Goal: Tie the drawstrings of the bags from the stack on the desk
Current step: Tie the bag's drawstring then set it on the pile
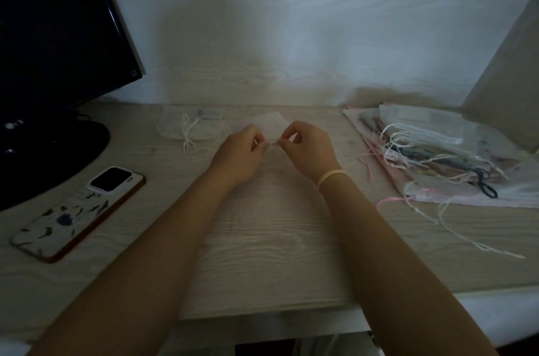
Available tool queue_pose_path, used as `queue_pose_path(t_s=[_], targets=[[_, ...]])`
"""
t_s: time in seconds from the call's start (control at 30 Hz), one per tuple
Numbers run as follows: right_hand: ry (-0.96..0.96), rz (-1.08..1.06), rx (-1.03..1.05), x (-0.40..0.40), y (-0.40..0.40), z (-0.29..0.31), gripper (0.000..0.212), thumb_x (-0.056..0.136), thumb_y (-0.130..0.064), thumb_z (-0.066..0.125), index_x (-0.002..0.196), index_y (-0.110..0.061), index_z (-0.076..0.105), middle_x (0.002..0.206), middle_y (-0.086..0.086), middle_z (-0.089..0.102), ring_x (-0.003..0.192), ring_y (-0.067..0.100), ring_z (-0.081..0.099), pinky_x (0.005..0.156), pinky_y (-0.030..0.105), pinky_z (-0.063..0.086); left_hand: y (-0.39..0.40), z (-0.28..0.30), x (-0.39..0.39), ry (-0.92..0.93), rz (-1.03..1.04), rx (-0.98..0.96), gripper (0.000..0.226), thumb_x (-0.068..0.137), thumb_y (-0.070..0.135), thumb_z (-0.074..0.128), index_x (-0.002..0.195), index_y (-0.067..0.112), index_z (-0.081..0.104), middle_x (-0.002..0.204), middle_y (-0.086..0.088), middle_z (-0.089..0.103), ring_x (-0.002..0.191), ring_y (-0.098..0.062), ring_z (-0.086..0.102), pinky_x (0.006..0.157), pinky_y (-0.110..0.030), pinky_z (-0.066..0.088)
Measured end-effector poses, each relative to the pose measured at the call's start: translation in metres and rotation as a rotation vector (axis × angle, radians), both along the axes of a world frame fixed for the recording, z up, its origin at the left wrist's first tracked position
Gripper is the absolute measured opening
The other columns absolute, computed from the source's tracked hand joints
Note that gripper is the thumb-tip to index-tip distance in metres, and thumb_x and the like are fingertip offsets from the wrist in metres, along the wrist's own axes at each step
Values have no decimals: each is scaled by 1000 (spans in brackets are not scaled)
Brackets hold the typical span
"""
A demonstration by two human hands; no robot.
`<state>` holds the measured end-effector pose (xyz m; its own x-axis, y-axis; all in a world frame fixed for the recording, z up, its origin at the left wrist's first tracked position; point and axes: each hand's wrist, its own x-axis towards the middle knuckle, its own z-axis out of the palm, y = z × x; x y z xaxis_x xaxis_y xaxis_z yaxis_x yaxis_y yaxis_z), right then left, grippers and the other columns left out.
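On the desk, far left: black monitor on its stand; phone lying flat before it. Further right, a sheer bag, white strings gathered. Centre: left hand and right hand, fingertips close together, each pinching a thin drawstring of a translucent bag lying beneath them. Right: stack of bags, loose strings trailing, beside a leaning board.
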<state>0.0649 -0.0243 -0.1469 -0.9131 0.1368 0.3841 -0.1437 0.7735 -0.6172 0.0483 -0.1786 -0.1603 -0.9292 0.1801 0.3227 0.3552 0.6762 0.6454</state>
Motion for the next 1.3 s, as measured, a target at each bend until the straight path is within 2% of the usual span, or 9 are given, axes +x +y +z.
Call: queue_pose_path(t_s=[0.2, 0.37, 0.5, 0.67, 0.8, 0.97, 1.1, 1.2, 1.3], targets=[[-10, -54, -41, 1, 0, 2, 11, 81, -27, 70, 74, -23, 62, 59, -10, 50, 66, 14, 52, 62, 25, 37, -3, 10, -1, -51, 56, 28, 14, 90, 27, 61, 79, 19, 59, 77, 1, 58, 75, -18, 53, 63, -27, 34], [-54, -62, -34, 2, 1, 3, 8, 79, -28, 73, 76, -22, 68, 65, -7, 54, 68, 13, 55, 63, 22, 38, -6, 20, 7, -254, -29, 529, 21, 84, 33, 71, 78, 13, 72, 59, -4, 54, 50, -11, 46, 51, -21, 38], [-72, 1, 4, 4, -2, 2, 13, 80, -30, 73, 87, -18, 73, 74, -4, 58, 72, 11, 54, 67, 21, 37, -2, 22, 12, -342, -221, 720, 20, 89, 28, 65, 93, 13, 77, 80, -18, 58, 47, -13, 37, 51, -29, 28], [-189, 176, -20, 8, -3, 10, 22, 87, -33, 66, 75, -15, 71, 65, -3, 58, 59, 6, 49, 58, 23, 36, 1, 15, 13, -190, -61, 501, 14, 89, 25, 68, 87, 15, 76, 64, 1, 64, 41, -3, 45, 44, -18, 38], [-152, 230, -326, 14, 4, 19, 28, 90, -29, 61, 68, -13, 66, 68, 4, 58, 65, 12, 49, 64, 28, 37, -3, 12, 8, -150, -61, 284, 26, 87, 30, 67, 63, 22, 72, 57, 5, 64, 54, -6, 56, 54, -19, 40], [-110, 417, -764, 13, 9, 21, 21, 91, -24, 57, 105, -28, 71, 106, -5, 68, 96, 14, 63, 84, 30, 46, 2, 12, 10, -138, -150, 58, 29, 85, 32, 70, 58, 23, 66, 52, 11, 56, 51, -2, 50, 55, -20, 37], [3, 272, -615, 8, 7, 17, 45, 88, -5, 56, 126, -29, 61, 118, -2, 64, 103, 13, 62, 86, 26, 50, 0, 16, 11, -244, -107, 305, 20, 91, 32, 63, 81, 21, 77, 61, 5, 62, 56, -7, 57, 57, -22, 46], [24, 253, -412, 6, 3, 12, 28, 83, 1, 62, 107, -12, 71, 104, 3, 70, 81, 2, 65, 76, 14, 48, -1, 21, 12, -380, -109, 523, 26, 94, 28, 58, 86, 10, 75, 54, 5, 58, 39, -4, 46, 39, -14, 33], [32, 329, -303, 5, -1, 8, 13, 79, -1, 71, 91, -6, 73, 89, 8, 73, 75, 10, 65, 74, 18, 51, 0, 20, 8, -455, -104, 626, 29, 93, 24, 53, 72, 9, 64, 56, -3, 57, 40, -15, 38, 34, -14, 20]])
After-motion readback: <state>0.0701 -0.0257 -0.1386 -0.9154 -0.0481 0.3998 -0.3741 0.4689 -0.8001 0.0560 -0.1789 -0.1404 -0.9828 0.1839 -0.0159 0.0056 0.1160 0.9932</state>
